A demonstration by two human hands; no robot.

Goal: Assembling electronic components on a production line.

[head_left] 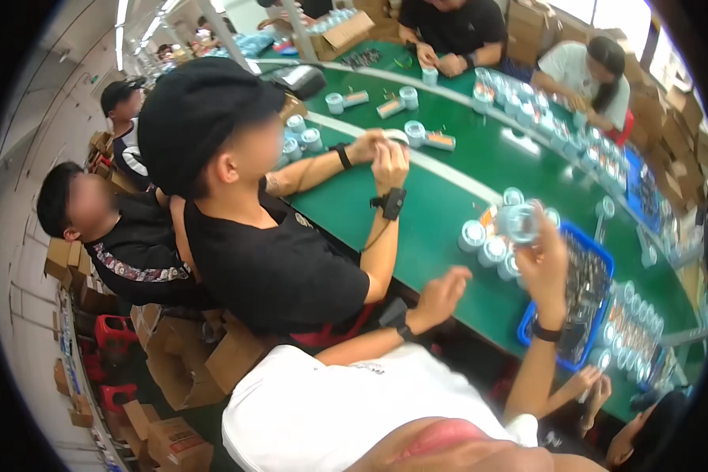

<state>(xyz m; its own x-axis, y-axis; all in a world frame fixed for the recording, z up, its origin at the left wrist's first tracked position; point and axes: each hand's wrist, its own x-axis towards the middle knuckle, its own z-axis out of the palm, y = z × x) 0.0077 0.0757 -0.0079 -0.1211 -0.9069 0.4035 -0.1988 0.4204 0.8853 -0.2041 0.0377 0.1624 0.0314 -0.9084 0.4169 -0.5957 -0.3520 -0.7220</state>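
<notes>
My right hand (546, 263) is raised over the green table, its fingers closed around a light blue round housing (518, 223) that is slightly blurred. Just beneath and behind it stand several similar light blue housings (492, 250) with pale round tops, partly covered by the hand and the held piece. My left hand (442, 299) hovers by the table's near edge, left of that group. Its fingers stretch out loosely and hold nothing.
Beside my right wrist, a blue tray (525, 329) holds many small dark metal parts. Rows of light blue units (631, 330) stand farther right. At my left, a co-worker in a black cap (200, 118) handles a small pale piece. Cardboard boxes (179, 444) lie on the floor.
</notes>
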